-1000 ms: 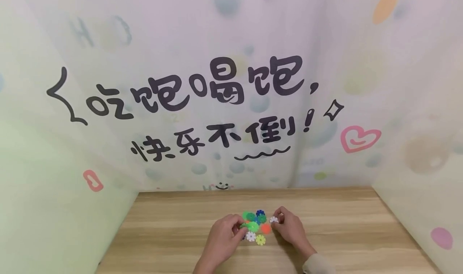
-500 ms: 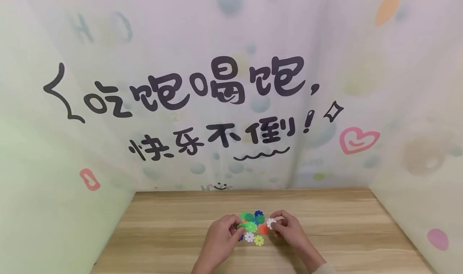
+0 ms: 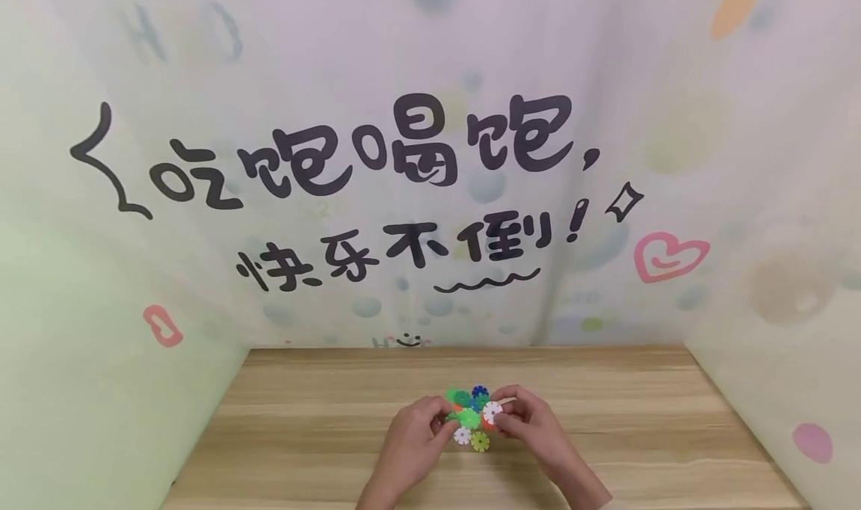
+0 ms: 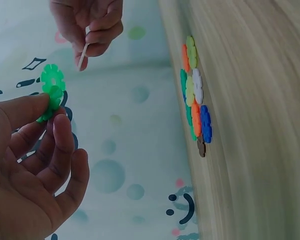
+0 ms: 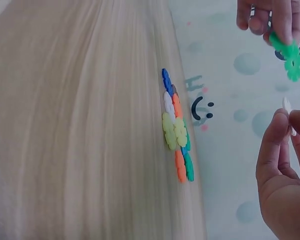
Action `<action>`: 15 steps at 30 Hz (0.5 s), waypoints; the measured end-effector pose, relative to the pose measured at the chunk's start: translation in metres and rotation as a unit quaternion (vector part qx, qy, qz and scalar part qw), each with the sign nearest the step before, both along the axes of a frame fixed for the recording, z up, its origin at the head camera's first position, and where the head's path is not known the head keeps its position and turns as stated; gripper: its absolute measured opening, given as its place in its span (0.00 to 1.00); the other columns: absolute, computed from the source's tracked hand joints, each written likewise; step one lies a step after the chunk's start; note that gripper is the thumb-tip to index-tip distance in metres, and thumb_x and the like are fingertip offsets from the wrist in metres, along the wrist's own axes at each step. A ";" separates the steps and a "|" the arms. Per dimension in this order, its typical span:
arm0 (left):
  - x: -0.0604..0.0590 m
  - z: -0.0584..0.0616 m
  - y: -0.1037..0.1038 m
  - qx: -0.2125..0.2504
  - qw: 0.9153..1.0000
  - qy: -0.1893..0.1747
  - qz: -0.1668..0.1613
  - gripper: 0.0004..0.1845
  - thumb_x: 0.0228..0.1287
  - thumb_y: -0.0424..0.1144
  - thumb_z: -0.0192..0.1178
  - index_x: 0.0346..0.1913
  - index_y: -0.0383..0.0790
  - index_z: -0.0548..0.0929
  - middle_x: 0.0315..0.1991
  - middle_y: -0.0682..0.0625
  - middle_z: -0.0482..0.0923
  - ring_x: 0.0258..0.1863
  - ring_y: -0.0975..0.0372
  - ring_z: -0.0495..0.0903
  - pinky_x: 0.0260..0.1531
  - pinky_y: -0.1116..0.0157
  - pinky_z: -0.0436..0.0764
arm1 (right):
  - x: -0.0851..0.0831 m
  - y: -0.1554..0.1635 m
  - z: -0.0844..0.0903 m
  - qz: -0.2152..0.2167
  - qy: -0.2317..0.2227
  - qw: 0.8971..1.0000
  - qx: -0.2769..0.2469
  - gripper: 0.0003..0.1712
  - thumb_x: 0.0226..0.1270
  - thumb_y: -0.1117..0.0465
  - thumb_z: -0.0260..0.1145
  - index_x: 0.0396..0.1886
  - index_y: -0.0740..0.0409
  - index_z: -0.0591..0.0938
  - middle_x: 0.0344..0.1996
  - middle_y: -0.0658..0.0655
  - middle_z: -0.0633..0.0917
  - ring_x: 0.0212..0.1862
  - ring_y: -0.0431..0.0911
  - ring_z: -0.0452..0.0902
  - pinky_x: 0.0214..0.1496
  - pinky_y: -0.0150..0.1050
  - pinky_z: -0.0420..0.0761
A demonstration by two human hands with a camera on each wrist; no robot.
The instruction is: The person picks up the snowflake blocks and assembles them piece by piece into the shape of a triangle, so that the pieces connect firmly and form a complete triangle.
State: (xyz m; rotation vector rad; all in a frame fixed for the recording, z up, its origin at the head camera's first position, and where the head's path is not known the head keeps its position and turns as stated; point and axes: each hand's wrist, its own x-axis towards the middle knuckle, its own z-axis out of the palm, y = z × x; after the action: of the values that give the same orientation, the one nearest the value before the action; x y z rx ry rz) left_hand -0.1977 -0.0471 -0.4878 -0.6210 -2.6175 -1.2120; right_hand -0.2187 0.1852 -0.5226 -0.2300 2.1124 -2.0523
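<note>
Between thumb and fingers, my left hand [image 3: 412, 437] pinches two bright green snowflake discs [image 4: 52, 77] that are joined at an angle. My right hand [image 3: 534, 426] holds a white snowflake disc [image 3: 493, 411] by its edge, which shows edge-on in both wrist views. Both hands are raised above the table, and the white disc is apart from the green pair in the wrist views. Below them lies a loose group of flat snowflake discs: a white one [image 4: 197, 86], a dark blue one [image 4: 206, 124], an orange one [image 5: 180, 166], a yellow-green one [image 5: 169, 131] and others.
The wood-grain table [image 3: 303, 428] meets a printed curtain [image 3: 403, 308] at its back edge. Pale side walls [image 3: 87, 390] stand to the left and right. A brown disc [image 4: 202, 146] lies at one end of the group.
My right hand has moved left with the white disc, closer to the green pair. The left hand keeps its hold with little movement. The head view has shifted slightly.
</note>
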 end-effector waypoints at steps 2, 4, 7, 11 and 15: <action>0.000 -0.001 0.002 0.002 1.000 0.004 -0.003 0.03 0.59 0.42 0.64 0.36 0.50 0.81 0.25 0.64 0.72 0.24 0.71 0.71 0.23 0.74 0.73 | 0.002 0.000 0.001 0.002 0.000 1.000 -0.006 0.20 0.62 0.64 0.65 0.52 0.63 0.74 0.35 0.64 0.77 0.35 0.51 0.77 0.41 0.47 0.80; 0.000 -0.001 0.004 0.004 1.000 0.004 -0.003 0.03 0.59 0.41 0.64 0.35 0.49 0.81 0.24 0.64 0.72 0.23 0.71 0.70 0.22 0.74 0.73 | 0.004 0.000 0.002 0.006 0.003 1.000 -0.009 0.19 0.61 0.65 0.65 0.52 0.63 0.74 0.35 0.64 0.77 0.35 0.51 0.78 0.40 0.45 0.81; 0.000 -0.002 0.005 0.004 1.000 0.003 -0.003 0.03 0.59 0.41 0.64 0.35 0.49 0.81 0.23 0.64 0.71 0.22 0.71 0.69 0.20 0.73 0.72 | 0.006 -0.001 0.003 0.013 0.010 1.000 -0.014 0.19 0.61 0.65 0.66 0.51 0.63 0.74 0.35 0.64 0.77 0.34 0.50 0.78 0.40 0.45 0.81; 0.000 -0.003 0.006 0.003 1.000 0.003 -0.008 0.03 0.60 0.41 0.64 0.35 0.48 0.81 0.23 0.63 0.70 0.21 0.71 0.69 0.19 0.73 0.71 | 0.009 -0.002 0.006 0.021 0.028 0.999 -0.014 0.19 0.60 0.63 0.67 0.50 0.64 0.74 0.34 0.65 0.77 0.34 0.52 0.79 0.41 0.47 0.81; 0.001 -0.004 0.005 0.003 1.000 0.003 -0.012 0.02 0.60 0.41 0.64 0.35 0.48 0.81 0.23 0.63 0.70 0.21 0.71 0.68 0.19 0.73 0.71 | 0.012 -0.004 0.009 0.025 0.042 0.999 -0.010 0.17 0.61 0.63 0.66 0.48 0.62 0.75 0.34 0.65 0.77 0.36 0.55 0.79 0.41 0.51 0.80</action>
State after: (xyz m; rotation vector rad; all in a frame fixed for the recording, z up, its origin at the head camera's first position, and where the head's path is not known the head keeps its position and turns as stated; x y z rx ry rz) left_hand -0.1968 -0.0418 -0.4917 -0.6557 -2.6080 -1.2226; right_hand -0.2069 0.1815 -0.5133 -0.3741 2.1117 -2.0693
